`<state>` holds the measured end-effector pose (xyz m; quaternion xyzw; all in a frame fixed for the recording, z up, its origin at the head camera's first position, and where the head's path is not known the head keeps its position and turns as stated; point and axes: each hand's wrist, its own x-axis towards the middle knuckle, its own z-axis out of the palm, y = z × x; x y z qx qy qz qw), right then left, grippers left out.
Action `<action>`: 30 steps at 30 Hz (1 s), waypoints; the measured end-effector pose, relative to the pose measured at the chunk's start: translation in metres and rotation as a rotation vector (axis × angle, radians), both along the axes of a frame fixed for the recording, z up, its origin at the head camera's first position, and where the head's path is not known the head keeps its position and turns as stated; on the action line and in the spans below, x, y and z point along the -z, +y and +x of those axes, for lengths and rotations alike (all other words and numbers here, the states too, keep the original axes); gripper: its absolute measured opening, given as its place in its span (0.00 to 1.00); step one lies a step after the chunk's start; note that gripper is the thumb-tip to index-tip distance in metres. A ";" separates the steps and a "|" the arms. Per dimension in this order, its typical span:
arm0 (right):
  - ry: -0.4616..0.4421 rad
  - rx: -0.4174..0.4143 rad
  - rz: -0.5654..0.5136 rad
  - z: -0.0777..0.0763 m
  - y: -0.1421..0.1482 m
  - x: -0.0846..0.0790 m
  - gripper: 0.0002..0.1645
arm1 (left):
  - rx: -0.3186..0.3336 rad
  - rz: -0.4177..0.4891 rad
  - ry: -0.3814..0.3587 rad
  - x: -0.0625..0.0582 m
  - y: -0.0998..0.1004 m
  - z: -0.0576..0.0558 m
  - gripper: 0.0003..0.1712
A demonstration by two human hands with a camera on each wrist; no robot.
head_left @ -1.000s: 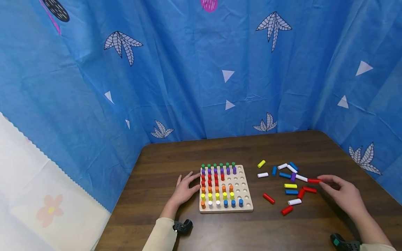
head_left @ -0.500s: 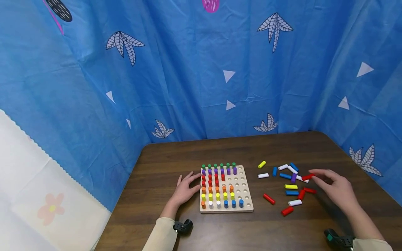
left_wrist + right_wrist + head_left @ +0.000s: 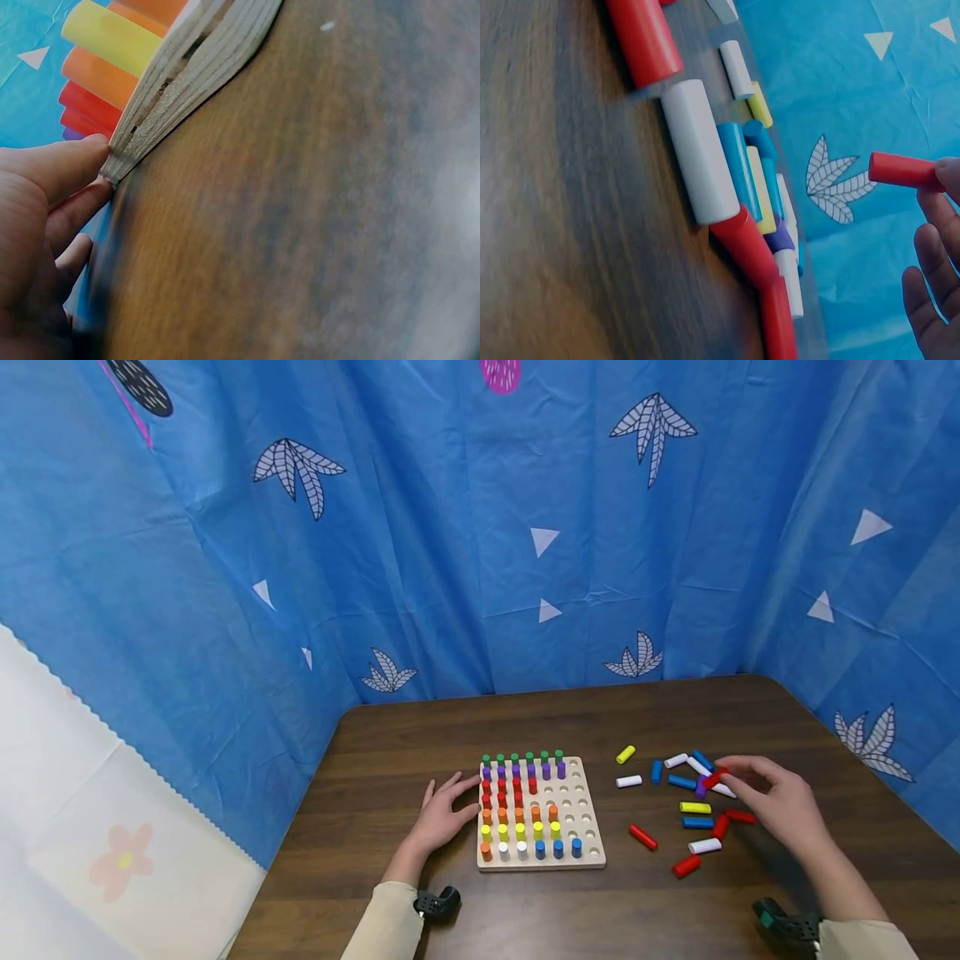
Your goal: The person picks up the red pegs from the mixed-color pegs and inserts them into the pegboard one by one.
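Observation:
A red peg (image 3: 904, 171) is pinched by its end between the thumb and finger of my right hand (image 3: 772, 797), held up over the loose pegs. My left hand (image 3: 438, 817) lies along the left side of a pale wooden pegboard (image 3: 592, 818), fingers relaxed. In the left wrist view its thumb and fingertips touch the board's edge (image 3: 180, 86). Upright pegs fill the board's left columns in rows of green, purple, red, orange and yellow. The front row mixes orange, white and blue pegs (image 3: 558, 848). Bare holes show at the right.
Loose pegs lie scattered on the dark wooden table (image 3: 600, 910) to the board's right, among them a yellow peg (image 3: 695, 807), a white peg (image 3: 705, 845) and a red peg (image 3: 642, 837). A blue patterned curtain (image 3: 480, 527) hangs behind the table.
My right hand has lifted the red peg from the right side of the loose pegs and moved left with it, tilting it. The left hand and the board have stayed put.

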<state>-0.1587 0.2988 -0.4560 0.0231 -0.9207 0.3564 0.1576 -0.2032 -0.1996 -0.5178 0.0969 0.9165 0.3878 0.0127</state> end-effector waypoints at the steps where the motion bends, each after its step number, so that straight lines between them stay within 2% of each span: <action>1: 0.007 -0.008 0.000 0.000 -0.001 -0.001 0.19 | 0.000 0.000 0.000 0.000 0.000 0.000 0.29; 10: 0.078 -0.061 0.002 -0.007 -0.016 -0.002 0.16 | 0.000 0.004 -0.003 0.000 0.001 0.001 0.29; 22: 0.044 -0.093 -0.012 -0.015 -0.040 -0.007 0.16 | 0.003 -0.010 0.000 -0.001 0.001 0.001 0.29; 30: 0.057 -0.134 -0.032 -0.022 -0.054 -0.006 0.14 | 0.006 0.002 0.010 0.000 0.000 0.001 0.29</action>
